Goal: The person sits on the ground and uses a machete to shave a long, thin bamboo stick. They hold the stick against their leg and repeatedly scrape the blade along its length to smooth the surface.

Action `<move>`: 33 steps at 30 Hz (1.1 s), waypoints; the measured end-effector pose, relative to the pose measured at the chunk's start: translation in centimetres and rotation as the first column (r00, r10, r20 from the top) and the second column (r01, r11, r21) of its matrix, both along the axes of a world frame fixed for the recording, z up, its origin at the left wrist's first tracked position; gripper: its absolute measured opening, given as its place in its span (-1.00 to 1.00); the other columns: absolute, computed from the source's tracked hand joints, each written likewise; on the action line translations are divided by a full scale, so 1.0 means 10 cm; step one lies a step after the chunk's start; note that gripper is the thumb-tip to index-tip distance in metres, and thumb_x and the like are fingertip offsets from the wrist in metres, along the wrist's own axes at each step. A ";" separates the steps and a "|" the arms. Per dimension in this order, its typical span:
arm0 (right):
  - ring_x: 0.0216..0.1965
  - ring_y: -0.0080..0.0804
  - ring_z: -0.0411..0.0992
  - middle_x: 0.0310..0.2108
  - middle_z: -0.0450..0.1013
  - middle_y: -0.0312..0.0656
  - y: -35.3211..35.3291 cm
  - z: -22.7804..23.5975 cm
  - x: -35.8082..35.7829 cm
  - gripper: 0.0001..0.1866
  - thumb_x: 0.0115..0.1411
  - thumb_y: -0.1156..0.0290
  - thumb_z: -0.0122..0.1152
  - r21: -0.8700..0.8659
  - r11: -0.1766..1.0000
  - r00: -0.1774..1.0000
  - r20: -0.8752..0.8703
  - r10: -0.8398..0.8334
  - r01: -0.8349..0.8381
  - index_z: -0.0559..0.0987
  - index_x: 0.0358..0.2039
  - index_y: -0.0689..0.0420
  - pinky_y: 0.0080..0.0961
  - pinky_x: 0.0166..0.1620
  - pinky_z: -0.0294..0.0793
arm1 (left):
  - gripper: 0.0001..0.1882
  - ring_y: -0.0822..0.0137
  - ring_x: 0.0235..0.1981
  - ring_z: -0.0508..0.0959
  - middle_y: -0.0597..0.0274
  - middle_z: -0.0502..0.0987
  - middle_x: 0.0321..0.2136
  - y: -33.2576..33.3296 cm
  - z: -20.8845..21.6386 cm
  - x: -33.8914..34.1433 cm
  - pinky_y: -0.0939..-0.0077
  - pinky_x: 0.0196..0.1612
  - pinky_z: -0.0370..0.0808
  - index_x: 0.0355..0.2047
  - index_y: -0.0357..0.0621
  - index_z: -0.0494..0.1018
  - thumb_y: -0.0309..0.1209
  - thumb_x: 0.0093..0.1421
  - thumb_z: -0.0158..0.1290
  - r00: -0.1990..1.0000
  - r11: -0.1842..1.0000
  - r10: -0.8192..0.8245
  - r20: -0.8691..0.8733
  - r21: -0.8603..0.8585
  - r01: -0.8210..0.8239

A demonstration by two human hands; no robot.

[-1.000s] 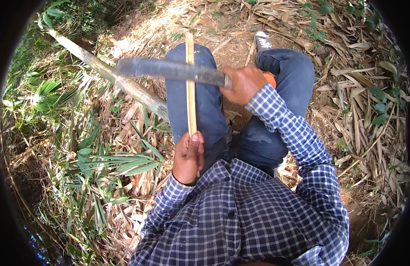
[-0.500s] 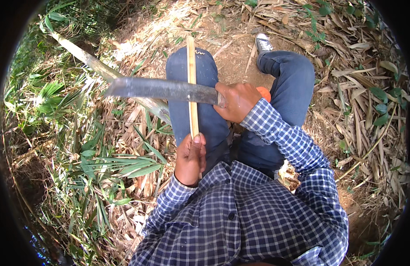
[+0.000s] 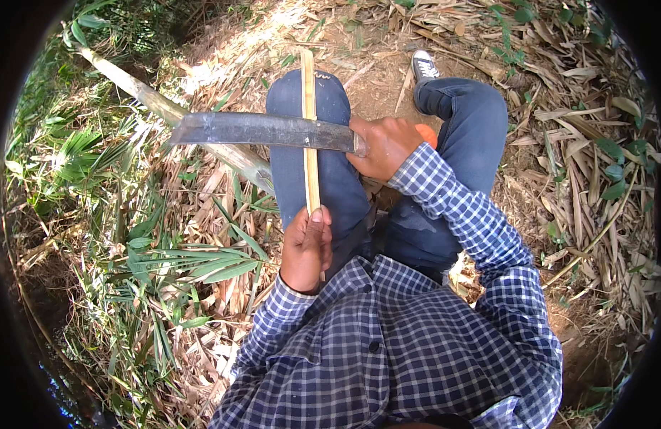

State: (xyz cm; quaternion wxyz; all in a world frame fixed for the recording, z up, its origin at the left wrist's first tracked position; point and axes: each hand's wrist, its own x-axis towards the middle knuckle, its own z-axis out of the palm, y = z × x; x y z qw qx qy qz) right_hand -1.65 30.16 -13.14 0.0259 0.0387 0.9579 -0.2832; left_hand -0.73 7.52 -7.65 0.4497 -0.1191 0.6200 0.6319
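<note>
My left hand (image 3: pixel 307 248) is closed round the near end of a narrow, pale split-bamboo strip (image 3: pixel 312 177), thumb on top. The strip runs away from me above my left thigh, its far end beyond the knee. In my right hand (image 3: pixel 389 148) is a machete (image 3: pixel 259 131) with an orange handle end (image 3: pixel 426 134). Its long, dark, worn blade lies crosswise over the middle of the strip, tip toward the left. Just above the blade a small raised sliver shows on the strip. The blade hides the part of the strip under it.
A thick bamboo pole (image 3: pixel 141 93) slants along the ground at left, reaching my left leg (image 3: pixel 316 164). Dry bamboo leaves (image 3: pixel 588 143) litter the ground to the right. Green leaves (image 3: pixel 209 264) lie at left. My right leg (image 3: pixel 468 136) is bent outward, a dark sneaker (image 3: pixel 423 66) at its end.
The strip and both hands have shifted slightly away from me. The blade has come a little more level, still across the strip.
</note>
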 end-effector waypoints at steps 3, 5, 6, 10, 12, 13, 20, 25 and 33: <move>-0.56 0.05 0.53 -0.65 0.49 0.00 -0.07 0.06 0.06 -0.72 0.01 0.20 0.28 -0.032 0.999 0.999 0.022 0.026 -0.025 0.52 -0.33 0.09 -0.04 -0.45 0.51 | -0.78 0.62 -0.82 0.08 0.46 0.17 -0.69 0.00 0.02 0.03 0.69 -0.78 0.05 -0.28 -0.11 0.31 -0.28 0.45 -0.23 1.000 1.000 0.001 -0.009 0.024 -0.001; -0.56 0.05 0.53 -0.64 0.49 0.01 -0.06 0.10 0.09 -0.72 0.01 0.20 0.28 0.018 0.997 0.997 0.023 0.071 -0.072 0.53 -0.33 0.09 -0.04 -0.44 0.52 | -0.79 0.62 -0.81 0.07 0.46 0.17 -0.69 -0.01 0.03 0.04 0.69 -0.78 0.05 -0.27 -0.11 0.31 -0.29 0.45 -0.23 1.000 1.000 0.000 0.000 0.029 0.000; -0.56 0.06 0.53 -0.64 0.49 0.01 -0.07 0.11 0.12 -0.73 0.00 0.21 0.28 0.041 0.995 0.995 0.030 0.092 -0.093 0.53 -0.34 0.09 -0.04 -0.44 0.52 | -0.79 0.61 -0.81 0.07 0.46 0.17 -0.69 -0.02 0.01 0.05 0.69 -0.78 0.05 -0.27 -0.12 0.31 -0.29 0.45 -0.23 1.000 1.000 0.004 0.002 0.018 -0.004; -0.55 0.03 0.54 -0.65 0.49 -0.01 0.01 -0.01 -0.03 -0.71 0.00 0.21 0.28 -0.005 0.999 0.999 0.012 -0.040 0.040 0.53 -0.30 0.08 -0.07 -0.46 0.51 | -0.78 0.61 -0.81 0.06 0.45 0.17 -0.69 0.05 0.05 0.04 0.69 -0.78 0.04 -0.28 -0.12 0.31 -0.29 0.45 -0.23 1.000 1.000 0.025 0.019 0.017 -0.025; -0.54 0.04 0.54 -0.64 0.49 0.00 -0.06 0.07 0.04 -0.71 0.00 0.19 0.29 0.001 1.000 1.000 0.009 0.012 -0.012 0.54 -0.32 0.09 -0.06 -0.45 0.51 | -0.78 0.61 -0.81 0.06 0.45 0.17 -0.69 0.03 0.06 0.04 0.69 -0.78 0.04 -0.28 -0.12 0.31 -0.29 0.45 -0.23 1.000 0.999 0.024 0.016 0.022 -0.025; -0.53 0.05 0.53 -0.64 0.49 0.01 -0.08 0.10 0.07 -0.71 0.00 0.19 0.29 0.009 0.999 0.998 0.023 0.053 -0.053 0.54 -0.33 0.10 -0.05 -0.45 0.51 | -0.78 0.62 -0.81 0.06 0.45 0.17 -0.69 0.00 0.04 0.05 0.69 -0.78 0.03 -0.28 -0.11 0.31 -0.28 0.45 -0.23 1.000 0.999 0.017 0.002 0.028 -0.017; -0.56 0.02 0.53 -0.65 0.49 0.01 0.01 0.00 -0.04 -0.73 0.01 0.21 0.28 0.007 1.000 0.999 -0.027 -0.025 0.025 0.52 -0.35 0.11 -0.03 -0.47 0.50 | -0.77 0.61 -0.83 0.08 0.46 0.16 -0.72 0.02 0.03 0.02 0.70 -0.78 0.04 -0.29 -0.10 0.31 -0.26 0.45 -0.21 0.999 0.999 0.017 0.037 0.044 -0.018; -0.55 0.06 0.52 -0.66 0.47 0.03 -0.06 0.06 0.06 -0.72 -0.01 0.24 0.30 0.021 0.999 0.999 0.023 0.040 -0.040 0.52 -0.35 0.11 -0.06 -0.45 0.51 | -0.77 0.61 -0.82 0.09 0.45 0.18 -0.72 -0.03 -0.03 0.10 0.69 -0.79 0.06 -0.29 -0.12 0.31 -0.26 0.45 -0.21 1.000 1.000 0.005 -0.015 0.005 -0.005; -0.56 0.06 0.51 -0.64 0.49 0.01 -0.02 0.02 0.06 -0.69 -0.05 0.26 0.34 0.023 0.999 0.999 0.006 0.031 -0.031 0.53 -0.31 0.11 -0.10 -0.45 0.51 | -0.78 0.62 -0.82 0.08 0.46 0.18 -0.70 -0.04 -0.02 0.10 0.69 -0.79 0.05 -0.28 -0.11 0.32 -0.28 0.45 -0.22 1.000 0.999 -0.003 0.002 0.035 0.003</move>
